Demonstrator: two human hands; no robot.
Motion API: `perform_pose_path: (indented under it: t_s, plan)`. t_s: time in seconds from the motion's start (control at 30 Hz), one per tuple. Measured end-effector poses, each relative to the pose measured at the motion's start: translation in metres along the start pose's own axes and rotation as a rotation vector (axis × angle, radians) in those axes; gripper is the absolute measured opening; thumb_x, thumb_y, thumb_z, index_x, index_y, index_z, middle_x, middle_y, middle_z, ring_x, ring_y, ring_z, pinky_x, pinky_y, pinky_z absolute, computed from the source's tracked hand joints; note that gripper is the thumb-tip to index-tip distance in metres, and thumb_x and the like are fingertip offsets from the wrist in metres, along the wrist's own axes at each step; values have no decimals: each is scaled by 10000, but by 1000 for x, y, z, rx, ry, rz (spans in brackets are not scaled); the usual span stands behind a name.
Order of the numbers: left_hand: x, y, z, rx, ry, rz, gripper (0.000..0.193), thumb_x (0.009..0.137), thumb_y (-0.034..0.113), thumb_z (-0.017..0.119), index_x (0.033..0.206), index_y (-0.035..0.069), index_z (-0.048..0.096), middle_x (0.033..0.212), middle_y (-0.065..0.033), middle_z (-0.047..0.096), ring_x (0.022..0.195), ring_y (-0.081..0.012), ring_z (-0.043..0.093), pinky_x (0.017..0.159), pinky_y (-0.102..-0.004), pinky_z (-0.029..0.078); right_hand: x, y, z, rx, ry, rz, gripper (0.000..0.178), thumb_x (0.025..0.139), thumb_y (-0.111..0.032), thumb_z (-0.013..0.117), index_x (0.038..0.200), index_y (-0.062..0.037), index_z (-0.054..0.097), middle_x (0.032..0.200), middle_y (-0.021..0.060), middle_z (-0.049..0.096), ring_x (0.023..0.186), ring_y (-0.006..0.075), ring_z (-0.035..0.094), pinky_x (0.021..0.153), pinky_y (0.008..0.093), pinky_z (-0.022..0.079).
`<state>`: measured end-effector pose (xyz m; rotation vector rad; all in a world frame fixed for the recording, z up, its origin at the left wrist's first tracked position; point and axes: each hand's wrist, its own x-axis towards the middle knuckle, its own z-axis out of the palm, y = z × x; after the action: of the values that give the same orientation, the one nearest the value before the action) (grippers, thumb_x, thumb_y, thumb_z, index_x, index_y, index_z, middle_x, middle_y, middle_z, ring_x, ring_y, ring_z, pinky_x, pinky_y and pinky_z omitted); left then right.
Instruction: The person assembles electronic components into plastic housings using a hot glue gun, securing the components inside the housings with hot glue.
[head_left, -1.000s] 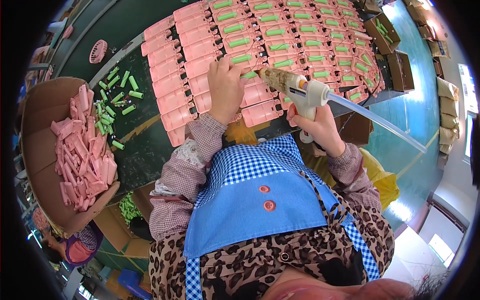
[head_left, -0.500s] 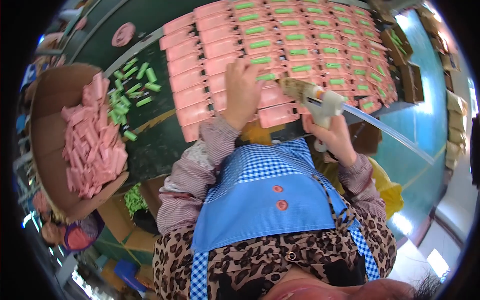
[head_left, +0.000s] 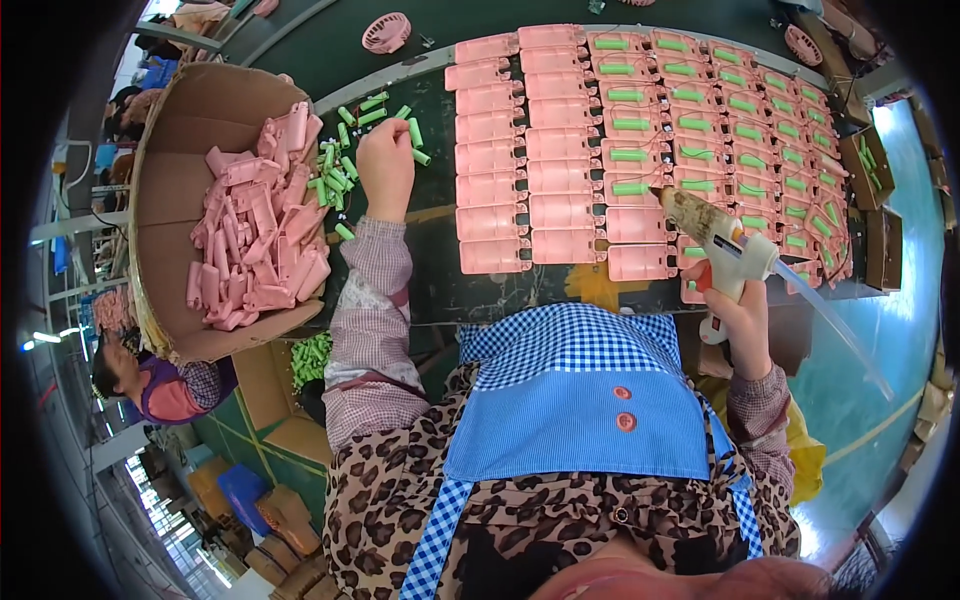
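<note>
My left hand [head_left: 386, 165] is over the loose green cylindrical batteries [head_left: 338, 180] at the left of the table. Its fingers are curled together, with one green battery [head_left: 416, 133] right at the fingertips; whether they grip anything is hidden. In my right hand [head_left: 740, 315] is a whitish hot glue gun [head_left: 742, 258], a long clear glue stick trailing from its back. Its brown-stained nozzle points at a pink plastic shell [head_left: 612, 188] that bears a green battery. Rows of pink shells [head_left: 492, 160] cover the table; the left columns hold no batteries, while most on the right do.
A large cardboard box [head_left: 180, 190] heaped with pink shells stands at the left. Below it, another box [head_left: 265, 385] is beside more green batteries. Small cartons [head_left: 884, 245] line the right end. Round pink grilles [head_left: 387, 33] lie beyond the table's far edge. A person [head_left: 165, 385] is at far left.
My left hand has gone from the shell rows to the loose batteries at left. The glue gun stays in my right hand, its nozzle near the shells. The view has shifted.
</note>
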<state>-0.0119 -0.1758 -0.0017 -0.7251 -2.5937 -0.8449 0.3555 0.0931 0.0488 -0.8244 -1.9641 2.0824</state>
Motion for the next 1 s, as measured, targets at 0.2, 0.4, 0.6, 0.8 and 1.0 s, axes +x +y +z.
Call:
perform_pose_path:
  t_s: [0.2,0.4,0.6,0.8,1.0]
  plan:
    - [15,-13,34,409,-147,-104,294,689,279,765,773,22,650,780,-174,642,787,-369,629,677,-473,495,-2,-2,5,12,11,-38,279,747,1,536,1014,67,584,950,94,641,851,135,589,778,278,477]
    - [21,-27,-3,42,-201,-210,200,698,168,668,801,-3,679,784,-166,679,736,-291,668,654,-381,517,-2,-3,4,42,-1,-18,354,748,4,529,1095,72,541,966,99,639,845,134,584,780,281,477]
    - [6,0,-103,-603,-155,-395,166,801,37,586,950,-10,644,846,-34,649,706,-81,556,633,-200,416,-2,-6,4,68,0,-16,365,742,18,521,1102,79,528,970,112,634,914,178,604,812,299,479]
    - [-16,-17,-94,-667,-51,-330,167,800,46,604,956,1,643,857,-42,659,684,-92,562,627,-224,432,-2,-4,3,-46,-25,-22,499,741,-95,523,1208,77,487,981,142,622,956,225,609,815,347,525]
    - [-23,-38,-66,-570,-150,-490,172,814,11,566,976,-23,612,840,-64,670,760,-136,629,664,-252,472,-4,-2,0,23,-4,37,438,761,-3,516,1189,79,472,1002,130,618,969,220,598,882,343,468]
